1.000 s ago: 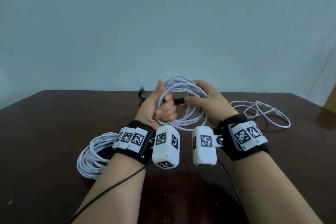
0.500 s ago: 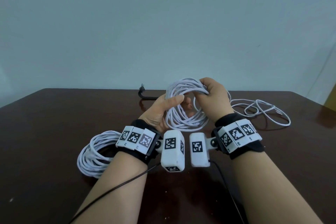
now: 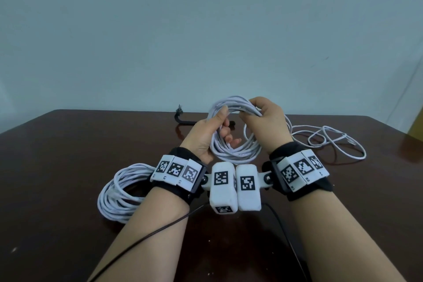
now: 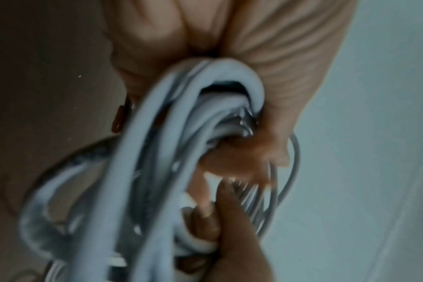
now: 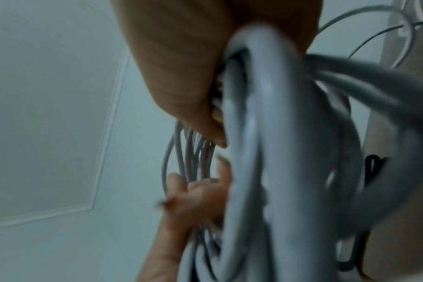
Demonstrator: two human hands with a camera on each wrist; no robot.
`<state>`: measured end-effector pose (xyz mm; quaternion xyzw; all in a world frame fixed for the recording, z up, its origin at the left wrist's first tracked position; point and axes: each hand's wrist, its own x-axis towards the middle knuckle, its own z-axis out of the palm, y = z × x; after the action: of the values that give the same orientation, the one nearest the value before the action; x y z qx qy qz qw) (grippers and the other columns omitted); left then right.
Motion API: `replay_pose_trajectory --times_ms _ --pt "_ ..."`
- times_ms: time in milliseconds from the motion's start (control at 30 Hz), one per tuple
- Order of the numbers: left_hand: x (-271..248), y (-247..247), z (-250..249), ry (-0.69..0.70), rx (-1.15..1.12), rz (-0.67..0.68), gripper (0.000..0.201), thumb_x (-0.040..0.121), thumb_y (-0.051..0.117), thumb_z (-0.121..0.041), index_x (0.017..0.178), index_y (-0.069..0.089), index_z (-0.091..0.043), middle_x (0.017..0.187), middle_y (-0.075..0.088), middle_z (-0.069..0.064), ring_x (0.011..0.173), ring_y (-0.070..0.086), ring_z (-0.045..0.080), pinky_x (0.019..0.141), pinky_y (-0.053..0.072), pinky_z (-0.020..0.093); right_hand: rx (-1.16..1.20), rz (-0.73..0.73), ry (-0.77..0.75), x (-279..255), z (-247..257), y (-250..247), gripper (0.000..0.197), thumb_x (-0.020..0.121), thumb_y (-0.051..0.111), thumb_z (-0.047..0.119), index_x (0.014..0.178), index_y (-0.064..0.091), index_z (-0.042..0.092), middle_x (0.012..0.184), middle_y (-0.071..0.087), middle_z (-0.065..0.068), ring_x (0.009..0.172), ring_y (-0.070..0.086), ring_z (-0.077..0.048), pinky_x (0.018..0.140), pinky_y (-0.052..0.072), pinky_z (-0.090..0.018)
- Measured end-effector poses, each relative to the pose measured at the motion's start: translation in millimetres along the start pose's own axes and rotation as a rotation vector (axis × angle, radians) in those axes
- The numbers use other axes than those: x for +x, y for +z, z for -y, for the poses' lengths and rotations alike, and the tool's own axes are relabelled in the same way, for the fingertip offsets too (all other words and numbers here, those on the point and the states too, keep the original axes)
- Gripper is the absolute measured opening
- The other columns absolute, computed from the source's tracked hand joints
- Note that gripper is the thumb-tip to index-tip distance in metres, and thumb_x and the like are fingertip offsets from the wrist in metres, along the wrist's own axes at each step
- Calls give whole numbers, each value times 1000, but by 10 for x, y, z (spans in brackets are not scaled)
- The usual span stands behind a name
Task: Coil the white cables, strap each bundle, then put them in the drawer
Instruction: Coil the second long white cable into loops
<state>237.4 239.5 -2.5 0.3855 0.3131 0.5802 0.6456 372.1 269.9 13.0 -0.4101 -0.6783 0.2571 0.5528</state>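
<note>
Nearest the lens, at lower left of the head view, a finished coil (image 3: 119,192) of white cable lies on the dark desk (image 3: 57,167), partly behind my left forearm. At centre frame, I have both hands clamped on a second coil (image 3: 233,149), held upright above the desk: my left hand (image 3: 206,135) grips its left side, my right hand (image 3: 267,126) pinches the top turns. The wrist views are blurred but show fingers curled round the loops. To the right, the loose tail (image 3: 332,142) of this cable sprawls on the desk. A black strap (image 3: 183,119) lies beyond the hands. No drawer shows. My worry: the stiff turns could spring apart if either grip eases while I reach for the strap, and the trailing tail could snag or tangle.
</note>
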Motion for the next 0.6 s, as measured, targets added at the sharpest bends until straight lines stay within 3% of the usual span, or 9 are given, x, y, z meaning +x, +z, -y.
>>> replay_pose_trajectory --times_ms 67,133,167,233,267,333,433,500,600 --pt "-50 -29 -2 -56 -96 172 30 62 82 -34 62 66 -9 62 64 6 62 67 20 64 58 35 -6 -15 11 7 -17 -20 7 85 56 1 81 59 5 59 49 -4 54 42 -15 52 35 -22" --pt "-86 -75 12 -29 -29 326 39 44 92 -29 72 75 -8 85 73 12 82 72 24 70 59 37 -1 -26 24 20 -43 -57 8 85 54 0 81 60 4 62 53 -8 58 47 -19 56 38 -27" --pt "-93 -93 20 -19 -6 364 47 40 94 -27 78 76 -7 90 73 14 85 72 26 70 59 38 -1 -34 29 20 -52 -76 9 85 54 0 82 61 5 62 54 -8 58 48 -19 56 38 -26" --pt "-75 -121 41 -4 -23 308 58 34 96 -24 81 70 -4 85 73 16 79 72 28 65 59 40 -14 -46 24 11 -45 -88 11 85 54 1 81 61 8 58 52 -4 54 46 -16 51 37 -22" --pt "-44 -123 55 4 -50 269 54 38 95 -26 79 67 -3 76 71 15 71 72 27 61 58 39 -16 -47 13 9 -38 -86 13 85 54 1 79 60 11 57 51 -2 53 44 -15 50 36 -20" --pt "-14 -74 49 30 -150 204 30 62 80 -33 66 64 -7 56 63 7 53 66 20 58 57 33 -24 -36 -12 11 -22 -72 18 86 56 3 73 57 16 56 48 2 49 43 -8 48 34 -17" --pt "42 -39 11 33 -253 96 42 85 52 -42 54 55 -14 36 41 -7 30 41 6 46 47 18 33 29 4 6 27 -41 7 86 65 18 84 59 14 61 56 1 47 50 0 51 41 -15" --pt "52 -58 -29 7 -320 87 53 92 45 -48 51 51 -15 30 33 -7 24 31 3 40 38 16 62 62 56 9 30 -40 30 83 68 36 103 56 18 81 65 -4 66 60 -7 61 49 -24" --pt "43 -96 -64 -12 -303 89 63 92 41 -54 43 45 -16 27 29 -7 21 27 5 36 32 15 44 161 81 -18 76 -52 63 77 49 63 120 47 17 100 65 -10 82 66 -28 65 54 -41"
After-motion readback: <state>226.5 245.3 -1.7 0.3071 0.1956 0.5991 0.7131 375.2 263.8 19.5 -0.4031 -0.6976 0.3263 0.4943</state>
